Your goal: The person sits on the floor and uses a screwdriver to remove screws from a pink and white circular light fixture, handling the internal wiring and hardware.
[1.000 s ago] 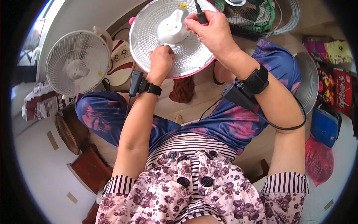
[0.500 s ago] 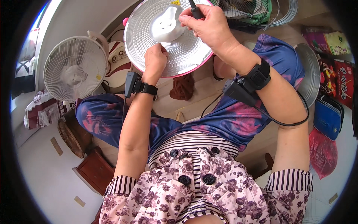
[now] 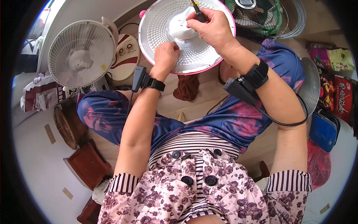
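Note:
A round heater reflector (image 3: 203, 59), silver and dimpled with a pink rim, faces up in front of me. A smooth white piece (image 3: 181, 23) with small slots covers its middle. Against the near left part of the dish rests my left hand (image 3: 166, 56), fingers curled closed; whatever they may pinch is hidden. My right hand (image 3: 217, 30) is over the right side of the dish. Its thumb and fingers grip a black-handled screwdriver (image 3: 200, 15), with the thin shaft pointing up and away. The far edge of the dish is cut off by the picture.
A white caged fan (image 3: 80, 56) with a control base (image 3: 126, 56) stands at left. A green fan (image 3: 257, 18) and coiled wire (image 3: 296, 18) lie far right. A brown cloth (image 3: 186, 87) is under the dish. Right are a metal basin (image 3: 310, 84) and a blue case (image 3: 323, 130).
The reflector and both hands sit further right in the picture, along with a shift of the whole view. My hands keep nearly the same grip and place on the dish.

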`<state>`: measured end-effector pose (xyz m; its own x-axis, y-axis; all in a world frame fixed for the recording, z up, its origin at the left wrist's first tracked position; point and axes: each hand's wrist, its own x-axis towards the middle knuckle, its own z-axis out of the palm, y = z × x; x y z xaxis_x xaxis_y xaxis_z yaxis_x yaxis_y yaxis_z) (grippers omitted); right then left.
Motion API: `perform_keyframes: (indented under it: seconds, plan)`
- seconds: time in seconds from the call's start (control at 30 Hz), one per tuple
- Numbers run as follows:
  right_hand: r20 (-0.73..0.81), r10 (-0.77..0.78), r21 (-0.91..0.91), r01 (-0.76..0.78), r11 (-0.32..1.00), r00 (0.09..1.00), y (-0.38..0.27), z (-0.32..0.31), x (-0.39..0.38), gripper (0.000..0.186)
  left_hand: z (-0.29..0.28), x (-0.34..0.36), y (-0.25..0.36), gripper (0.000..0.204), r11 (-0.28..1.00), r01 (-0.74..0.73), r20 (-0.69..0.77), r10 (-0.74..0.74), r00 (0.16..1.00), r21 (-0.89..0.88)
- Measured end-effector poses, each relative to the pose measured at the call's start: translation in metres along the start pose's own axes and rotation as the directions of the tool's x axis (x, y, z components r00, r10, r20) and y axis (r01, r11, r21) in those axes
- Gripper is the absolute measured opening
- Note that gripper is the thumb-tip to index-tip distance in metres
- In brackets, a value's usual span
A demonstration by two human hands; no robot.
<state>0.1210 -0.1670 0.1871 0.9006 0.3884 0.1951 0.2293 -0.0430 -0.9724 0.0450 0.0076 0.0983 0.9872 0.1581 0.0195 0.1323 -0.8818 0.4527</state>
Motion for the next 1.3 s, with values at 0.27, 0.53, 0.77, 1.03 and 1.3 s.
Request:
perform_keyframes:
  seconds: [0.27,0.53,0.77,1.03,1.3]
  plan:
    - [-0.055,-0.038,-0.044,0.035,0.998,0.998,0.003,-0.004,-0.001,0.019,0.006,0.005,0.006,0.012,0.993,-0.03,0.033,0.026,0.999,0.116]
    - [-0.081,-0.051,-0.15,0.039,0.988,0.995,0.004,-0.005,0.0,0.021,0.004,0.006,0.011,0.012,0.99,0.014,0.047,-0.021,0.999,0.137]
    - [-0.085,-0.044,-0.15,0.031,0.988,0.995,0.007,-0.004,-0.002,0.02,0.001,0.006,0.016,0.009,0.989,0.044,0.08,-0.056,0.995,0.142]
    - [-0.091,-0.042,-0.172,0.025,0.985,0.995,0.009,-0.003,-0.001,0.021,0.005,0.009,0.004,0.011,0.996,-0.088,0.042,0.088,0.995,-0.002]
    - [-0.065,-0.006,-0.169,-0.006,0.986,0.998,0.008,-0.006,-0.002,0.02,0.006,0.007,0.006,0.01,0.998,-0.062,0.079,0.063,0.995,-0.019]
